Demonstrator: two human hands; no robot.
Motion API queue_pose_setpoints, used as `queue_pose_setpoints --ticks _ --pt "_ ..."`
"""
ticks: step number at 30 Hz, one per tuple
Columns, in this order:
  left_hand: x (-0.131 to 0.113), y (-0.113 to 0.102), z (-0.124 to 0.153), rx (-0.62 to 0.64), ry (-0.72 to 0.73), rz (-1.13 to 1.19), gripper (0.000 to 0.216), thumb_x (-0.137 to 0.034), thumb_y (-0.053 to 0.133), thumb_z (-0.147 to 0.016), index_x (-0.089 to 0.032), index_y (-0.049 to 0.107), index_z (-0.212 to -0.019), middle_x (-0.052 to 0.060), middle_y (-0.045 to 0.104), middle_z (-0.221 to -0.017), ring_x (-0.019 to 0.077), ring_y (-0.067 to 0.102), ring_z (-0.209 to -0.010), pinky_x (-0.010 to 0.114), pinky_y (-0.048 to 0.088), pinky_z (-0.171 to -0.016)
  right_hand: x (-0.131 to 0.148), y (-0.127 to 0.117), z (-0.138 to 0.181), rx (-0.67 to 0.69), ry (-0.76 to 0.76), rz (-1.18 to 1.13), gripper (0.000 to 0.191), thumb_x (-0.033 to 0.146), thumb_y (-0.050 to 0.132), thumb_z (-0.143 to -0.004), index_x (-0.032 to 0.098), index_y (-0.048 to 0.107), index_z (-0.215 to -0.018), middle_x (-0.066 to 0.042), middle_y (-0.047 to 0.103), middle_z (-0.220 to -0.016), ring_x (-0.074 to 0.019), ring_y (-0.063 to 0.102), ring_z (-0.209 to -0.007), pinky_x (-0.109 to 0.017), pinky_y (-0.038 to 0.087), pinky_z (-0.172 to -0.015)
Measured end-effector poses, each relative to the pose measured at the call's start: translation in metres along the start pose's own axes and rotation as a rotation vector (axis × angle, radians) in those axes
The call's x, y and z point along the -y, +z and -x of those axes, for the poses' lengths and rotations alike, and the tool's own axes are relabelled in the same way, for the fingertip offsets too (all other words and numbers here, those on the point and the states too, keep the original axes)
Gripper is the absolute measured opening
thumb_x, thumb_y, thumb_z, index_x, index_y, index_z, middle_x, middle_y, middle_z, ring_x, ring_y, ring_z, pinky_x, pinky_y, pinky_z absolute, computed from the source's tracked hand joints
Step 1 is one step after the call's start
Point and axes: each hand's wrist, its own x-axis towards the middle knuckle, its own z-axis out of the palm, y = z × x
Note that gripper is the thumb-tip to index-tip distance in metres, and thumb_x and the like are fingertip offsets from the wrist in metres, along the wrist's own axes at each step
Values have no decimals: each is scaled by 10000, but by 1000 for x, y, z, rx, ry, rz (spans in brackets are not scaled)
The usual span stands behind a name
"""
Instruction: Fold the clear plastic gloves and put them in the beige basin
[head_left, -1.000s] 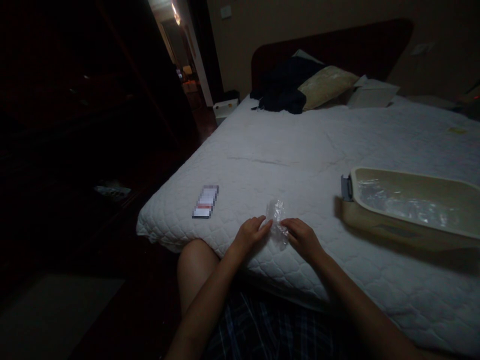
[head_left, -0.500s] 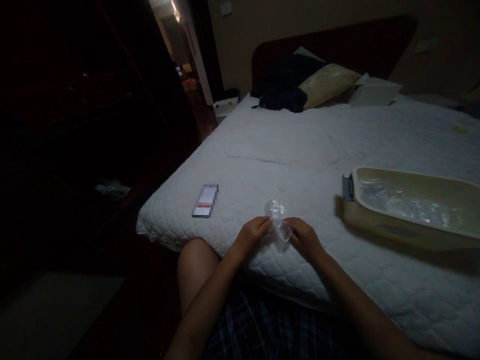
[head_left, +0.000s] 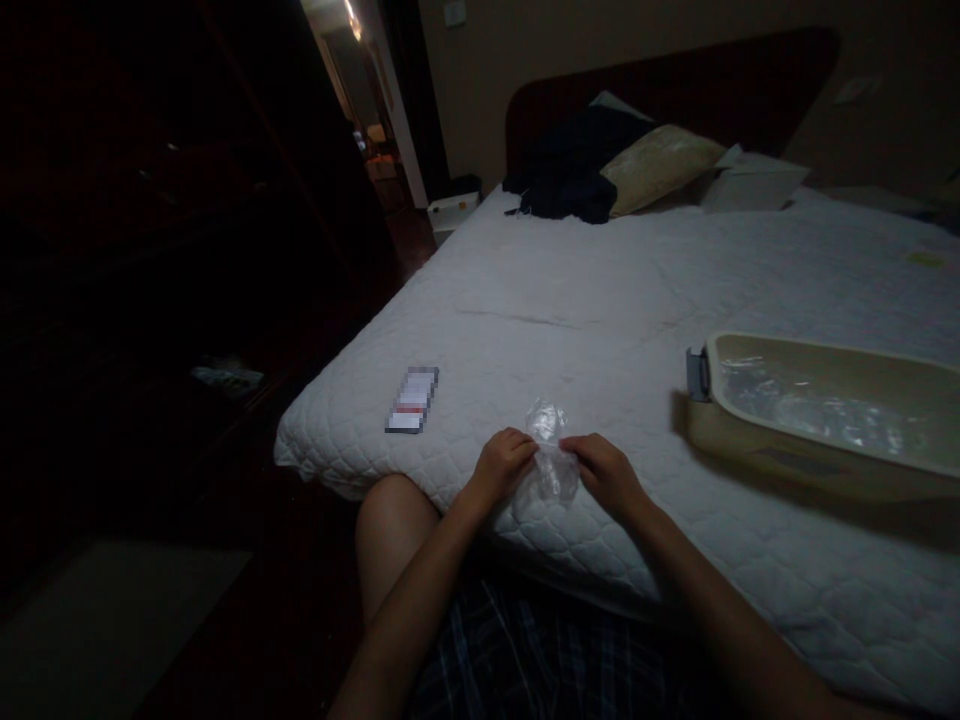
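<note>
A small crumpled clear plastic bag (head_left: 552, 452) lies at the near edge of a white quilted bed (head_left: 600, 300). My left hand (head_left: 504, 466) pinches its left side with curled fingers. My right hand (head_left: 604, 472) grips its right side, fingers closed. Both forearms reach in from below, over my knee and plaid shorts (head_left: 525, 650).
A beige tub (head_left: 825, 450) lined with clear plastic sits on the bed at right. A small flat card-like thing (head_left: 412, 400) lies left of my hands. Pillows (head_left: 656, 165) and dark clothing (head_left: 570, 175) rest by the headboard. The floor at left is dark.
My hands have shifted slightly and drawn closer together on the plastic bag, which now looks more bunched between them.
</note>
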Motion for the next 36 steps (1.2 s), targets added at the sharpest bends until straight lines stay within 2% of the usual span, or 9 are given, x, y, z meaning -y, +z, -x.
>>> queue_pose_setpoints --ticks 5,8,11,14,18,23,27,32,36 --pt "-5 2 -2 -72 -227 150 165 -266 502 -821 -174 622 -885 58 621 -845 171 537 -821 333 436 -770 2 2 -4 -9 148 -16 203 205 485 -796 207 623 -944 -61 662 -870 -190 613 -804 -338 493 -717" --pt "-10 4 -4 -119 -280 216 220 -330 478 -836 -169 628 -813 48 600 -810 160 527 -808 306 430 -753 0 7 -4 -37 239 -66 221 256 495 -804 205 562 -1008 -63 664 -879 -189 630 -780 -336 496 -697" --pt "-14 8 -7 -192 -402 211 280 -381 461 -840 -170 630 -767 45 581 -800 159 523 -803 303 426 -746 -1 11 -5 -80 309 -123 222 335 516 -801 211 515 -985 -43 667 -809 -183 643 -710 -309 498 -619" --pt "-16 10 -12 -197 -487 153 331 -394 461 -837 -165 607 -648 39 556 -726 158 513 -763 300 416 -727 2 12 -6 -102 328 -85 210 380 507 -804 212 512 -930 -34 652 -759 -176 632 -652 -284 479 -562" --pt "-16 10 -18 -147 -474 75 368 -382 451 -843 -165 559 -565 25 519 -641 151 486 -702 294 390 -693 10 8 -9 -104 261 -13 187 342 450 -841 202 533 -935 -38 624 -756 -163 597 -625 -288 475 -578" --pt "-15 9 -22 -125 -467 51 393 -377 428 -853 -166 537 -541 20 510 -612 141 469 -655 289 368 -674 18 7 -8 -218 -2 126 186 242 471 -831 178 559 -982 -119 592 -983 -218 566 -904 -366 475 -781" --pt "-15 10 -22 -135 -485 54 395 -377 426 -848 -167 540 -533 21 508 -600 144 464 -647 285 353 -654 21 8 -9 -175 -146 220 236 213 486 -821 190 566 -1042 -126 582 -1096 -239 533 -1000 -419 437 -854" --pt "-15 11 -23 -160 -522 65 404 -401 429 -833 -166 529 -520 14 484 -575 137 445 -613 278 330 -622 17 14 -13 -49 -151 249 291 182 453 -830 167 550 -1104 -118 609 -1077 -235 541 -1005 -411 433 -858" --pt "-16 10 -23 -198 -575 131 397 -417 427 -824 -163 527 -536 -1 470 -559 125 436 -583 263 319 -586 13 18 -14 67 -93 246 266 170 446 -828 155 585 -1055 -116 624 -1049 -227 557 -976 -394 444 -844"
